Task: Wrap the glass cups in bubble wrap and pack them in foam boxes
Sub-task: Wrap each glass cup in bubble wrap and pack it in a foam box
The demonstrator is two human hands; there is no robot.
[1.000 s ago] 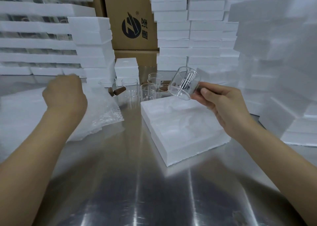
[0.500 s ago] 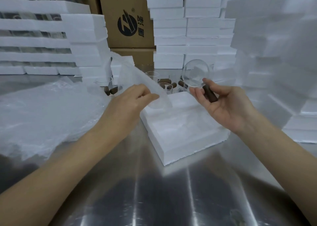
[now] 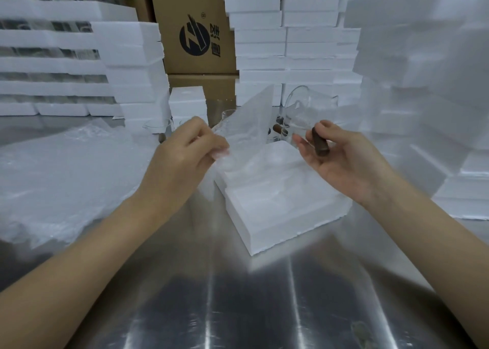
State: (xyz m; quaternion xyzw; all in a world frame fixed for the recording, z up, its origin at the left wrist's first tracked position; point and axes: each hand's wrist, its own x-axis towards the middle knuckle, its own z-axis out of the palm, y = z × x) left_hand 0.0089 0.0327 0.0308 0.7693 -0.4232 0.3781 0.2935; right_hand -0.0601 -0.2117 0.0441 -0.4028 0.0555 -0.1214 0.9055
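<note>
Left hand (image 3: 185, 150) is pinching a bubble wrap sheet (image 3: 248, 121); right hand (image 3: 341, 160) is gripping a glass cup (image 3: 309, 110) by its brown handle (image 3: 319, 143) (cup tilted), both hovering above a foam box (image 3: 277, 197) lying hollows-up on the steel bench (image 3: 238, 309).

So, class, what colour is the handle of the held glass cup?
Dark brown; the handle of the glass cup shows best in the head view, in the right hand.
</note>
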